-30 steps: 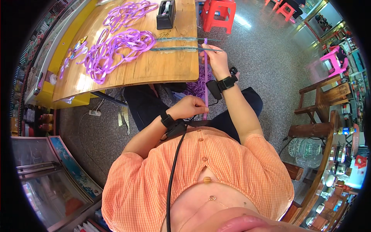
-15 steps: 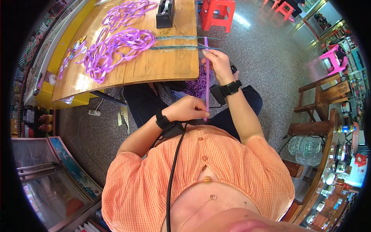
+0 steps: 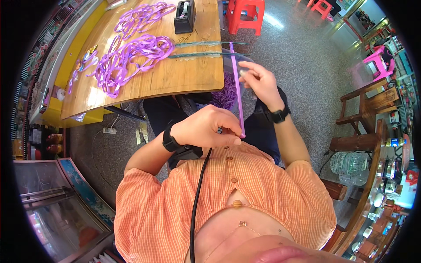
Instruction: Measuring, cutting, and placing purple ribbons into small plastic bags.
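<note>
Left hand (image 3: 210, 127): drawn in close to chest, fingers curled, thumb and forefinger pinched together at lower right of fist. Left forearm bent, crossing torso, dark band at wrist. Right hand (image 3: 258, 79): held further out, fingers bunched in pinch, palm turned left. Right elbow bent, forearm angled forward, dark band at wrist.

Wooden table with ribbons

The brown wooden table (image 3: 184, 79) bears heaps of looped purple ribbon (image 3: 127, 57), a black tape dispenser (image 3: 184, 17) and two greenish strips (image 3: 206, 49).
</note>
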`<act>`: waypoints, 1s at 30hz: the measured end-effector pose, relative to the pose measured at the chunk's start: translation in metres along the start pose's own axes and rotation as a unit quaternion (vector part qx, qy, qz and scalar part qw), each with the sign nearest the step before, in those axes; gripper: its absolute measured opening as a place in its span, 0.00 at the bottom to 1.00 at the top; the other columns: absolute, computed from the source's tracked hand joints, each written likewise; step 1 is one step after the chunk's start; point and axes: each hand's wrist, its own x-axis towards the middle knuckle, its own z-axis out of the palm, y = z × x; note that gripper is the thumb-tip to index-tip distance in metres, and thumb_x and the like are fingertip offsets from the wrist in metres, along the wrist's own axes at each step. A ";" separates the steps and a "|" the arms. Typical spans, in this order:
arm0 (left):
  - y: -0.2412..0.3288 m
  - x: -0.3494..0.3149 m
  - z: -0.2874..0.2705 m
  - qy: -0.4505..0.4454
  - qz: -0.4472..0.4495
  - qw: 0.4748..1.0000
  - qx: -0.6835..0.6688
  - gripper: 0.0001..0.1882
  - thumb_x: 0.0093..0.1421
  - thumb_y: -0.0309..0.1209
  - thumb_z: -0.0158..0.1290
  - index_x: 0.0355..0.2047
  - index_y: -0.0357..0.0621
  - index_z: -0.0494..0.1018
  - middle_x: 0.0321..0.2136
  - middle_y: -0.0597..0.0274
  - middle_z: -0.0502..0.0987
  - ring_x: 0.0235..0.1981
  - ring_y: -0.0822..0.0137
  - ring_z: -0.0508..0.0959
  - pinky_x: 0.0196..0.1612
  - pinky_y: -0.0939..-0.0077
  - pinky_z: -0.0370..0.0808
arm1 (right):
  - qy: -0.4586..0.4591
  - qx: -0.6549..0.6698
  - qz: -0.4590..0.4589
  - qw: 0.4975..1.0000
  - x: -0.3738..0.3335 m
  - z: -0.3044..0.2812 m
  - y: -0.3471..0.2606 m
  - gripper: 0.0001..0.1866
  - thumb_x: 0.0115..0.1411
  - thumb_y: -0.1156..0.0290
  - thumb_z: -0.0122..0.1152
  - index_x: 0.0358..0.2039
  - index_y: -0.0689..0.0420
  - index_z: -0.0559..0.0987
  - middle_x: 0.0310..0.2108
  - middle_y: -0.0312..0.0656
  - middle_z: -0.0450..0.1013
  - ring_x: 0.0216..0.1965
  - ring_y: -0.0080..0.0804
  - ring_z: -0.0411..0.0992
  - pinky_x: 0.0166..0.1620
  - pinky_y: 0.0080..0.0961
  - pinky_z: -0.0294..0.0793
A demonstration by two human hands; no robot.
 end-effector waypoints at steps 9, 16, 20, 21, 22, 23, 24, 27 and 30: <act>0.031 0.040 -0.055 0.082 0.046 0.994 -0.052 0.05 0.58 0.24 0.60 0.35 0.37 0.81 0.34 0.58 0.82 0.35 0.70 0.80 0.38 0.77 0.76 | -0.055 -0.302 -0.468 0.829 0.025 -0.020 -0.069 0.16 0.51 0.77 0.66 0.42 0.56 0.83 0.28 0.41 0.76 0.26 0.38 0.72 0.31 0.29 0.72; 0.027 0.103 -0.131 0.388 0.065 0.916 -0.075 0.12 0.63 0.28 0.53 0.45 0.38 0.75 0.27 0.60 0.78 0.26 0.68 0.77 0.28 0.77 0.73 | 0.016 -0.320 -0.364 0.874 0.160 -0.032 -0.071 0.11 0.64 0.64 0.56 0.41 0.53 0.84 0.32 0.44 0.79 0.34 0.36 0.77 0.37 0.31 0.75; -0.024 0.123 -0.162 0.348 -0.045 0.936 0.036 0.13 0.64 0.29 0.54 0.48 0.38 0.75 0.29 0.66 0.79 0.24 0.74 0.76 0.26 0.79 0.73 | -0.024 -0.348 -0.252 0.903 0.215 -0.039 -0.011 0.12 0.65 0.65 0.57 0.46 0.51 0.82 0.27 0.39 0.79 0.29 0.22 0.76 0.33 0.23 0.73; -0.036 0.125 -0.165 0.310 -0.039 0.938 0.149 0.12 0.63 0.32 0.56 0.43 0.40 0.78 0.30 0.67 0.80 0.27 0.76 0.76 0.30 0.80 0.73 | -0.032 -0.323 -0.230 0.918 0.220 -0.036 0.000 0.13 0.64 0.64 0.57 0.46 0.53 0.82 0.24 0.39 0.78 0.27 0.22 0.76 0.33 0.23 0.73; -0.050 0.127 -0.167 0.267 -0.034 0.928 0.259 0.11 0.62 0.35 0.59 0.39 0.41 0.81 0.30 0.69 0.80 0.29 0.77 0.76 0.34 0.82 0.73 | -0.038 -0.284 -0.269 0.920 0.221 -0.034 0.014 0.12 0.64 0.65 0.55 0.41 0.56 0.82 0.23 0.38 0.77 0.27 0.21 0.75 0.32 0.22 0.72; -0.075 0.128 -0.170 0.275 -0.020 0.927 0.254 0.12 0.60 0.36 0.60 0.39 0.41 0.81 0.28 0.70 0.80 0.28 0.78 0.76 0.34 0.81 0.73 | -0.071 -0.285 -0.216 0.931 0.226 -0.033 0.023 0.13 0.63 0.63 0.58 0.42 0.55 0.83 0.28 0.38 0.79 0.30 0.23 0.77 0.36 0.23 0.74; -0.084 0.126 -0.169 0.276 -0.021 0.927 0.253 0.12 0.60 0.36 0.60 0.39 0.41 0.81 0.28 0.70 0.80 0.28 0.78 0.76 0.34 0.81 0.73 | -0.102 -0.286 -0.161 0.939 0.229 -0.032 0.029 0.13 0.63 0.61 0.60 0.43 0.53 0.83 0.32 0.39 0.81 0.34 0.25 0.79 0.39 0.24 0.76; -0.097 0.122 -0.167 0.232 -0.074 0.923 0.297 0.11 0.61 0.33 0.58 0.39 0.41 0.80 0.27 0.63 0.80 0.30 0.74 0.78 0.35 0.77 0.74 | -0.140 -0.224 -0.111 0.958 0.223 -0.023 0.054 0.14 0.64 0.60 0.59 0.40 0.55 0.84 0.26 0.34 0.79 0.29 0.20 0.75 0.34 0.22 0.74; -0.094 0.123 -0.160 0.200 -0.075 0.930 0.300 0.10 0.61 0.33 0.57 0.39 0.41 0.81 0.28 0.60 0.81 0.30 0.69 0.81 0.34 0.75 0.76 | -0.174 -0.163 -0.039 0.970 0.218 -0.017 0.079 0.13 0.63 0.61 0.59 0.35 0.58 0.83 0.22 0.33 0.75 0.25 0.19 0.71 0.29 0.21 0.71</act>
